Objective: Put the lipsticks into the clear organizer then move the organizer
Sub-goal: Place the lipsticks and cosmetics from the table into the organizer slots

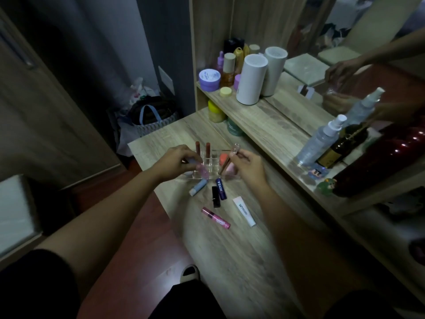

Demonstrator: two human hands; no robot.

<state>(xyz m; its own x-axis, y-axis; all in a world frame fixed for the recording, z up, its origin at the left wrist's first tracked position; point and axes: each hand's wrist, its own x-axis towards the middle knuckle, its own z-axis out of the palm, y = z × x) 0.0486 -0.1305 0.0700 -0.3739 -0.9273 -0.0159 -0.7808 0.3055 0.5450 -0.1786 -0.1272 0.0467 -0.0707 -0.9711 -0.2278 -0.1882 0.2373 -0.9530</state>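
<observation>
Hands, left (pixel 177 162) and right (pixel 249 166), each pinch a lipstick over the organizer (pixel 208 178) near the tabletop's (pixel 241 261) left edge.

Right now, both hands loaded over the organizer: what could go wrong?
1. The left hand and right hand each hold a tube right over the clear organizer; either could knock over the two red lipsticks standing upright in its back slots.
2. The organizer sits near the table edge, so a push leftward might tip it off.
3. The Nivea stick, black lipstick and blue-white stick lie loose beside the wrists; a sweep could roll them.
</observation>
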